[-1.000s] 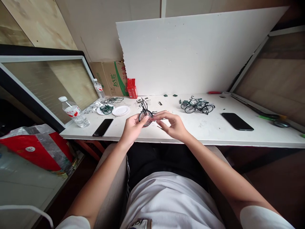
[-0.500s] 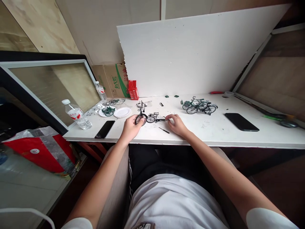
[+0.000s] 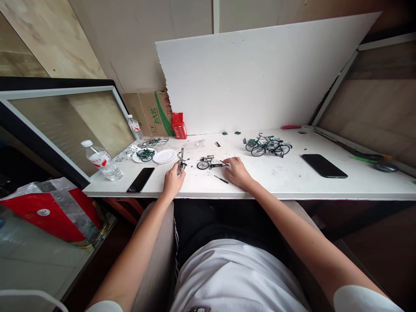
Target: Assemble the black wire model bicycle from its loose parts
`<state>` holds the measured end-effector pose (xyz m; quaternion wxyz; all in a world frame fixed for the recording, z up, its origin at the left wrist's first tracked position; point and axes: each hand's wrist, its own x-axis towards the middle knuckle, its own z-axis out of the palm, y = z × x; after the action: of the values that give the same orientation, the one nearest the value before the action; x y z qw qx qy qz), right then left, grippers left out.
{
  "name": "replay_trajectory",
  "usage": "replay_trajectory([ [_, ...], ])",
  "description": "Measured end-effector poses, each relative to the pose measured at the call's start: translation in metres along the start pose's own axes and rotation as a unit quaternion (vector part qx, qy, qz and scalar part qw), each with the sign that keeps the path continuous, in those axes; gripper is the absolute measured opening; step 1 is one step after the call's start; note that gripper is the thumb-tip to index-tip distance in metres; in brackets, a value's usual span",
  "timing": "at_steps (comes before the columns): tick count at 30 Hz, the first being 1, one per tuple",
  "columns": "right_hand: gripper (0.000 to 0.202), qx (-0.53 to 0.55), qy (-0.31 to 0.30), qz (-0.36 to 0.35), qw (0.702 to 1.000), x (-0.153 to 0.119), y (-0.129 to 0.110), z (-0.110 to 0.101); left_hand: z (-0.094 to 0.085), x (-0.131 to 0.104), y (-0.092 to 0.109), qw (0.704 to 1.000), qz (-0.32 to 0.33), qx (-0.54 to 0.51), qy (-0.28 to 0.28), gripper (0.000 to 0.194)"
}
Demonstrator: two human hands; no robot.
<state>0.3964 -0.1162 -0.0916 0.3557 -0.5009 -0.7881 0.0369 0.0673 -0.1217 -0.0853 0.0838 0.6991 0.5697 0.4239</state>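
On the white table my left hand (image 3: 173,180) is closed round a model bicycle's front wheel assembly (image 3: 181,157), its handlebar pointing up. The wheel is seen nearly edge-on and partly covered by my fingers. To the right lies a rear wheel (image 3: 203,165) with small black parts around it. A thin black bicycle frame part (image 3: 218,164) extends from there toward my right hand (image 3: 238,173), whose thumb and fingers pinch its right end. Just in front of that part rests a small black screwdriver (image 3: 221,179).
Assembled model bicycles (image 3: 266,147) stand to the right, near a black phone (image 3: 324,166). At left are another phone (image 3: 141,180), a white plate (image 3: 164,156), green parts (image 3: 145,154) on a second plate, and a water bottle (image 3: 101,160). A red box (image 3: 179,125) stands behind.
My left hand has moved left with the front wheel assembly, away from the rear wheel, and turned it edge-on. My right hand stays by the frame part. The view has shifted slightly.
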Motion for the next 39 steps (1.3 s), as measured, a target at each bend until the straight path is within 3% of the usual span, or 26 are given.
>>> replay_trajectory([
  [7,0.028,-0.034,0.022,-0.018,0.999,-0.001,-0.003,-0.001,0.006,-0.002,-0.01,0.998,-0.007,-0.067,-0.002,0.045],
  [11,0.025,-0.052,0.009,-0.023,0.998,-0.001,0.002,0.002,0.013,0.002,-0.02,0.987,-0.02,-0.151,0.048,0.047],
  [15,0.024,-0.061,0.01,-0.027,0.998,-0.002,0.004,0.005,0.015,0.011,-0.025,0.957,-0.037,-0.279,0.071,0.049],
  [21,0.028,-0.055,0.018,-0.029,0.998,-0.002,0.004,0.005,0.014,0.016,-0.027,0.904,-0.088,-0.418,0.018,0.053],
  [33,0.043,-0.025,-0.002,0.004,1.0,-0.001,0.004,0.005,0.013,0.013,-0.029,0.911,-0.081,-0.404,-0.001,0.053],
  [39,0.036,0.003,-0.04,-0.011,0.999,-0.003,0.01,0.008,0.014,0.013,-0.03,0.92,-0.087,-0.383,0.015,0.051],
])
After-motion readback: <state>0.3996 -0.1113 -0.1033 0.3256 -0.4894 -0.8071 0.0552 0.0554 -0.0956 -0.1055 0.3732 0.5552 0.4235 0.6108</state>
